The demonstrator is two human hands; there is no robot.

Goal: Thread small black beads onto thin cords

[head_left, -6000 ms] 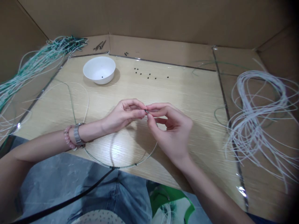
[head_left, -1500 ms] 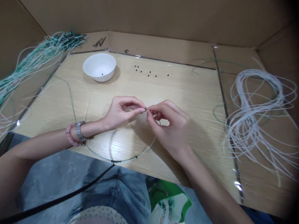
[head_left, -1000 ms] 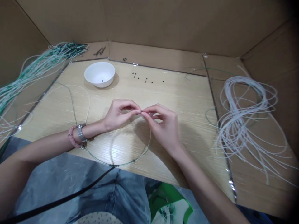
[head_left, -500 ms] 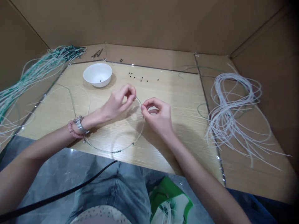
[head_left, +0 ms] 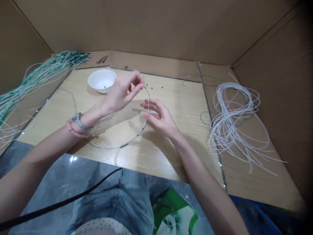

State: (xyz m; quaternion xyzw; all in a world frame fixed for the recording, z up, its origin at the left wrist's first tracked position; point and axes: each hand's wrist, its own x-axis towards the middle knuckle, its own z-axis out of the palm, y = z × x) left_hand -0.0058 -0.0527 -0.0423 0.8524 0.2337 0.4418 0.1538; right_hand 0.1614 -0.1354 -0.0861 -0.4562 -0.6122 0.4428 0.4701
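1. Along the left edge, a bundle of green-and-white strands (head_left: pixel 44 70) trails beside the surface (head_left: pixel 176 98).
2. Nearby, a white bowl (head_left: pixel 102 90) holds dark beads.
3. Center, a left hand (head_left: pixel 123 93), wearing a metal wristwatch (head_left: pixel 79 119), pinches a thin green cord hoop (head_left: pixel 105 148) between pressed fingers; strung beads (head_left: pixel 124 145) sit along its bottom.
4. Just beside the hoop, a right hand (head_left: pixel 158 116) has spread fingers, holding nothing.
5. At right lies a tangled white cord coil (head_left: pixel 232 120).
6. A light pinch likely prevents kinks. No writing is legible.
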